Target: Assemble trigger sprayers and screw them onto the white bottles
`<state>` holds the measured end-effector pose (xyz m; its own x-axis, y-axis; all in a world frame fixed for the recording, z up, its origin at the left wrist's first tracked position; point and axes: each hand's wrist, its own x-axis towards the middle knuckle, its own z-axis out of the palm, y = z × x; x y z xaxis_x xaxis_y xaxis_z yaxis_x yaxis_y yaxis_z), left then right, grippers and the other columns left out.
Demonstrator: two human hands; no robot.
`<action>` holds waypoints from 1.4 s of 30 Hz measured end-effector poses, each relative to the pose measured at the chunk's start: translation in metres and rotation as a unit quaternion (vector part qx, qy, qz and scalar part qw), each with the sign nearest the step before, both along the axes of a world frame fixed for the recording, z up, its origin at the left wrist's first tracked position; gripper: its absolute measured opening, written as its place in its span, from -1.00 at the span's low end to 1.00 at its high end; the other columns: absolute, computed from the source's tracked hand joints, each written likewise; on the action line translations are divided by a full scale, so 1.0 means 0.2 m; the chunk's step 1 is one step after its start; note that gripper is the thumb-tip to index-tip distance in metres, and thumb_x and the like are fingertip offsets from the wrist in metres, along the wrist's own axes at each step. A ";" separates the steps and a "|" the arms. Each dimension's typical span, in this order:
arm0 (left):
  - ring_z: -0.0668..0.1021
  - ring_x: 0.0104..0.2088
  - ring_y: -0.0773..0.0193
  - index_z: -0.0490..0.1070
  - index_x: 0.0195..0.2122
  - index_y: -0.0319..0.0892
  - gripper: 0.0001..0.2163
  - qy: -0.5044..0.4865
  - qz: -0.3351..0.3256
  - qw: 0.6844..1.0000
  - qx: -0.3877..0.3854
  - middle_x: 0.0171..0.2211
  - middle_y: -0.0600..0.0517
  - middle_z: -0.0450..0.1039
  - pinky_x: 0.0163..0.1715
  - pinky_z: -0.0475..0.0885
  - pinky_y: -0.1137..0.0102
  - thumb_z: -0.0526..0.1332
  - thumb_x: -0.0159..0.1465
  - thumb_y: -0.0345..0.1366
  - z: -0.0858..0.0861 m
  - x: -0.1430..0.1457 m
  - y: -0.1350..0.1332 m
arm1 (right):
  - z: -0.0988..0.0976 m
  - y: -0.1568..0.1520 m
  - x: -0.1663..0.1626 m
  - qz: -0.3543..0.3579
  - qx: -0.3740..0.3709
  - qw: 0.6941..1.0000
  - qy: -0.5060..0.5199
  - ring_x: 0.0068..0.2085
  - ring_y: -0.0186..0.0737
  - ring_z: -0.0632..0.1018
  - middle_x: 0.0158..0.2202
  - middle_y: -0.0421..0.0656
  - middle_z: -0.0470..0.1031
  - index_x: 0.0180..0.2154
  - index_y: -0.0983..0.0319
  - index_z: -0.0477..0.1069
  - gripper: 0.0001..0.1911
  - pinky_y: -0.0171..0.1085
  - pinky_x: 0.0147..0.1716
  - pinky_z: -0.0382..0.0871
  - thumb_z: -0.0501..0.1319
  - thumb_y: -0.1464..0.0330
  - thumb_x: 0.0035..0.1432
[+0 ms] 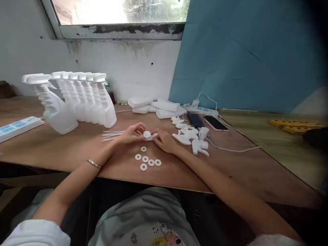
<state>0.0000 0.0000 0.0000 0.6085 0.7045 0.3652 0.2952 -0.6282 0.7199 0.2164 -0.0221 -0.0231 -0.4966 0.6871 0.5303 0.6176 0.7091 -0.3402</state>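
My left hand [132, 134] and my right hand [165, 140] meet above the table, fingers closed on a small white trigger spray head [147, 134]. Its round end faces up between them; the fingers hide part of it. Thin white dip tubes [109, 135] lie beside my left hand. Several flat white washers [145, 159] with centre holes are spread on the table in front of my hands. To the right of my right hand is a loose pile of white trigger spray heads [188, 134].
Assembled white spray bottles [109, 112] stand in a row at the left. White empty-looking bottles [167, 108] lie at the back. A phone [216, 123], a cable [238, 150] and a power strip [205, 111] are at the right; another power strip [22, 126] is at far left.
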 end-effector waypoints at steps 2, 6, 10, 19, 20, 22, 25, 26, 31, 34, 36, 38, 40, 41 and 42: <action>0.45 -0.29 0.34 0.31 -0.26 -0.19 -0.68 0.014 0.007 1.000 0.026 -0.31 0.07 0.42 -0.24 0.35 0.41 0.27 0.02 -0.14 -0.01 0.01 0.00 | 0.01 -0.01 0.00 0.018 0.020 1.000 0.008 -0.14 -0.14 0.45 -0.14 -0.06 0.42 -0.11 0.24 0.21 -0.75 -0.15 -0.14 0.28 0.04 0.43 0.12; 0.44 -0.34 0.35 0.34 -0.36 -0.20 -0.74 0.041 0.014 0.997 0.068 -0.37 0.08 0.41 -0.27 0.34 0.43 0.24 0.05 -0.12 -0.02 0.02 0.00 | 0.01 -0.02 -0.01 0.051 0.060 0.997 -0.012 -0.07 -0.12 0.41 -0.08 -0.08 0.39 -0.07 0.19 0.19 -0.68 -0.13 -0.11 0.26 0.08 0.42 0.09; 0.44 -0.37 0.36 0.36 -0.39 -0.21 -0.76 0.054 0.016 0.993 0.107 -0.39 0.07 0.41 -0.31 0.34 0.45 0.23 0.05 -0.13 -0.01 0.04 -0.02 | 0.01 -0.03 -0.02 0.050 0.079 0.995 -0.033 -0.12 -0.12 0.42 -0.16 -0.09 0.41 -0.15 0.19 0.23 -0.77 -0.15 -0.16 0.28 0.10 0.39 0.10; 0.40 -0.46 0.40 0.37 -0.44 -0.22 -0.76 0.071 0.001 0.981 0.183 -0.43 0.05 0.42 -0.38 0.32 0.50 0.24 0.07 -0.13 0.00 0.04 -0.04 | 0.01 -0.03 -0.01 0.084 0.081 0.993 -0.017 -0.20 -0.20 0.44 -0.22 -0.12 0.42 -0.24 0.17 0.30 -0.86 -0.22 -0.21 0.33 0.10 0.29 0.14; 0.40 -0.46 0.40 0.37 -0.45 -0.22 -0.77 0.071 -0.001 0.980 0.187 -0.44 0.05 0.42 -0.38 0.32 0.50 0.23 0.08 -0.13 0.00 0.04 -0.04 | 0.01 -0.03 -0.01 0.084 0.079 0.993 -0.012 -0.20 -0.21 0.44 -0.22 -0.12 0.42 -0.24 0.17 0.31 -0.86 -0.23 -0.22 0.33 0.10 0.28 0.15; 0.40 -0.46 0.40 0.38 -0.45 -0.22 -0.77 0.068 -0.007 0.979 0.190 -0.44 0.04 0.43 -0.38 0.32 0.50 0.23 0.09 -0.12 0.00 0.04 -0.03 | 0.01 -0.03 -0.01 0.084 0.075 0.994 -0.002 -0.20 -0.23 0.45 -0.23 -0.13 0.43 -0.24 0.17 0.32 -0.86 -0.25 -0.23 0.34 0.09 0.28 0.16; 0.41 -0.46 0.40 0.39 -0.46 -0.22 -0.76 0.063 -0.018 0.979 0.195 -0.43 0.02 0.43 -0.38 0.32 0.51 0.22 0.10 -0.12 0.00 0.04 -0.03 | 0.00 -0.02 -0.01 0.081 0.067 0.994 0.008 -0.22 -0.26 0.46 -0.24 -0.14 0.43 -0.26 0.17 0.35 -0.86 -0.28 -0.25 0.35 0.09 0.28 0.16; 0.41 -0.45 0.40 0.39 -0.46 -0.23 -0.76 0.061 -0.021 0.978 0.198 -0.43 0.01 0.43 -0.38 0.32 0.50 0.22 0.10 -0.12 0.00 0.04 -0.03 | 0.00 -0.02 -0.01 0.078 0.065 0.995 0.010 -0.22 -0.26 0.47 -0.24 -0.15 0.43 -0.27 0.17 0.35 -0.87 -0.29 -0.25 0.35 0.09 0.28 0.16; 0.45 -0.42 0.37 0.41 -0.48 -0.23 -0.77 0.058 -0.027 0.978 0.197 -0.41 -0.01 0.45 -0.36 0.32 0.49 0.23 0.10 -0.13 0.00 0.04 -0.02 | -0.01 -0.01 -0.01 0.071 0.070 0.995 0.009 -0.26 -0.28 0.47 -0.24 -0.15 0.43 -0.28 0.17 0.36 -0.86 -0.30 -0.28 0.35 0.10 0.28 0.15; 0.45 -0.44 0.37 0.41 -0.47 -0.23 -0.77 0.055 -0.027 0.979 0.195 -0.41 -0.01 0.45 -0.38 0.33 0.50 0.23 0.09 -0.13 0.00 0.04 -0.02 | -0.01 -0.01 -0.01 0.076 0.078 0.994 0.011 -0.25 -0.28 0.47 -0.24 -0.16 0.43 -0.27 0.17 0.36 -0.87 -0.31 -0.28 0.34 0.10 0.29 0.15; 0.45 -0.44 0.38 0.42 -0.47 -0.23 -0.77 0.056 -0.033 0.978 0.198 -0.41 -0.02 0.45 -0.39 0.33 0.50 0.22 0.10 -0.14 0.00 0.04 -0.01 | -0.01 -0.01 -0.01 0.076 0.079 0.994 0.010 -0.24 -0.27 0.47 -0.24 -0.16 0.43 -0.26 0.17 0.36 -0.88 -0.31 -0.27 0.34 0.10 0.31 0.16; 0.46 -0.43 0.37 0.42 -0.47 -0.23 -0.77 0.065 -0.040 0.976 0.205 -0.41 -0.02 0.46 -0.38 0.33 0.50 0.21 0.12 -0.15 0.01 0.04 -0.01 | 0.00 -0.02 -0.01 0.075 0.078 0.994 0.004 -0.23 -0.27 0.47 -0.24 -0.15 0.43 -0.26 0.17 0.35 -0.88 -0.31 -0.27 0.34 0.10 0.33 0.16; 0.46 -0.42 0.36 0.42 -0.47 -0.23 -0.78 0.078 -0.046 0.972 0.215 -0.41 -0.02 0.46 -0.37 0.33 0.49 0.19 0.13 -0.16 0.02 0.04 -0.02 | 0.01 -0.02 -0.01 0.074 0.076 0.994 -0.007 -0.22 -0.26 0.46 -0.24 -0.15 0.43 -0.26 0.18 0.35 -0.89 -0.31 -0.26 0.33 0.10 0.34 0.16; 0.46 -0.42 0.36 0.42 -0.47 -0.23 -0.78 0.085 -0.050 0.971 0.220 -0.41 -0.02 0.46 -0.37 0.33 0.49 0.19 0.14 -0.16 0.02 0.04 -0.02 | 0.02 -0.03 -0.01 0.074 0.075 0.994 -0.014 -0.20 -0.26 0.46 -0.24 -0.15 0.43 -0.26 0.18 0.34 -0.89 -0.31 -0.26 0.33 0.09 0.34 0.16; 0.46 -0.41 0.35 0.42 -0.46 -0.23 -0.78 0.091 -0.053 0.969 0.223 -0.40 -0.02 0.46 -0.37 0.32 0.49 0.18 0.14 -0.16 0.03 0.04 -0.02 | 0.02 -0.03 -0.01 0.073 0.074 0.994 -0.020 -0.19 -0.25 0.46 -0.24 -0.15 0.43 -0.26 0.18 0.34 -0.89 -0.30 -0.25 0.33 0.09 0.34 0.16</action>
<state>0.0079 -0.0032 0.0059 0.7517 0.4313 0.4989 0.3086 -0.8986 0.3120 0.2141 -0.0284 -0.0187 -0.6091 0.5219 0.5972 0.5149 0.8330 -0.2027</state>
